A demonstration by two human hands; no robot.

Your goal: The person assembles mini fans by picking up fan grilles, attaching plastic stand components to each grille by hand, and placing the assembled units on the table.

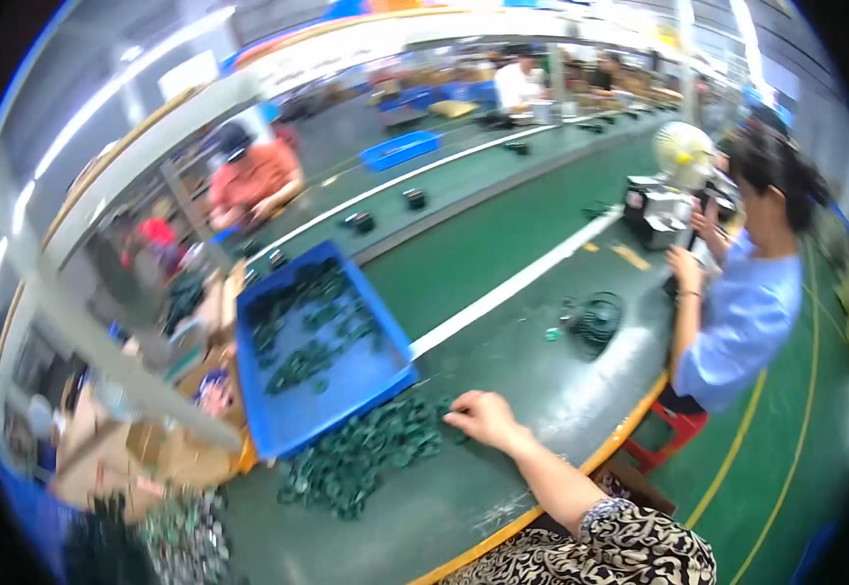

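My right hand (488, 419) reaches in from the lower right, over the right edge of a heap of small dark green ring-like parts (361, 458) on the table. Its fingers are drawn together in a pinch at the heap's edge. Whatever may be between them is too small and blurred to make out. A patterned black and cream sleeve covers my upper arm. Out of view is my left hand. Directly behind the heap stands a blue plastic tray (400, 385) with more green parts scattered inside.
The dark green table (502, 507) has a yellow edge. A dark coiled bundle (598, 319) lies to the right, near a co-worker in blue (746, 322) beside a machine and a fan (683, 154). Beyond runs a conveyor (473, 205) with dark parts; a grey post (132, 366) rises left.
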